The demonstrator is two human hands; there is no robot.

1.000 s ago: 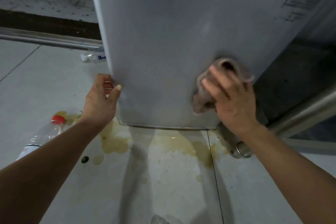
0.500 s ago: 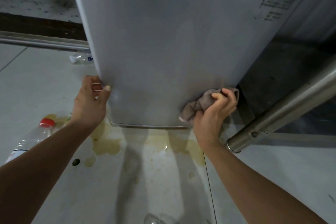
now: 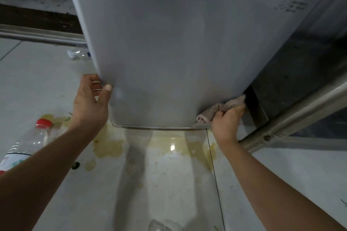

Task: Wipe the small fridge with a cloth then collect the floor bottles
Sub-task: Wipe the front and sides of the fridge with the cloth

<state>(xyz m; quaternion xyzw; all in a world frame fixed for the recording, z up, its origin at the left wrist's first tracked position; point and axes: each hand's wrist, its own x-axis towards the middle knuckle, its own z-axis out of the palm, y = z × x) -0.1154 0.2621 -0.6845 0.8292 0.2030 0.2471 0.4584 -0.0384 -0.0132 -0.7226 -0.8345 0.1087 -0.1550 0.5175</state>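
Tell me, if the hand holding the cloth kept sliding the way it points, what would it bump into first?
Probably the dark panel just past the fridge corner; the right hand and cloth look nearly against it, though depth is unclear.

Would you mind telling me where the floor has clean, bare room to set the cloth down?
Bare grey tile lies between the clear bottle by the rail and the left hand, and right of the steel rail. Below the grey fridge it is crowded: yellow spill, red-capped bottle.

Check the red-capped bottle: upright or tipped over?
Tipped over. The red-capped bottle lies on its side on the floor, cap toward the fridge.
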